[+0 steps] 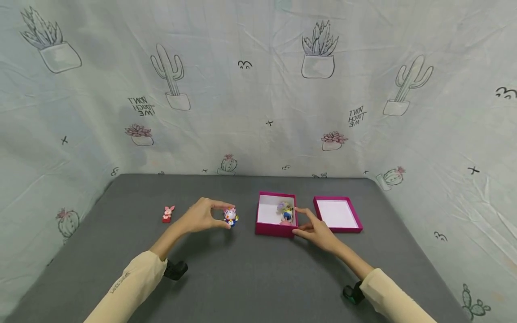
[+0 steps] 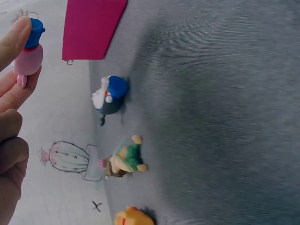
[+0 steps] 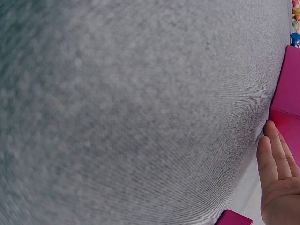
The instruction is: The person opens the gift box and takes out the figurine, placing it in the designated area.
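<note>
My left hand (image 1: 200, 217) pinches a small figurine (image 1: 230, 217) between thumb and fingers, above the table left of the box. It has a pale face and a blue lower part; the left wrist view shows its pink and blue sides. The open magenta box (image 1: 276, 230) has a white inside and holds a few small figurines (image 1: 286, 214) at its right side. My right hand (image 1: 319, 232) touches the box's right wall and front corner. In the right wrist view its fingers (image 3: 268, 157) lie straight along the magenta wall.
The magenta-edged lid (image 1: 338, 216) lies inside up, right of the box. A pink-and-red figurine (image 1: 167, 214) stands at the left. The left wrist view shows a blue-and-white figurine (image 2: 111, 95), a green-and-brown one (image 2: 127, 157) and a yellow one (image 2: 133, 217). Patterned cloth (image 1: 258, 89) hangs behind.
</note>
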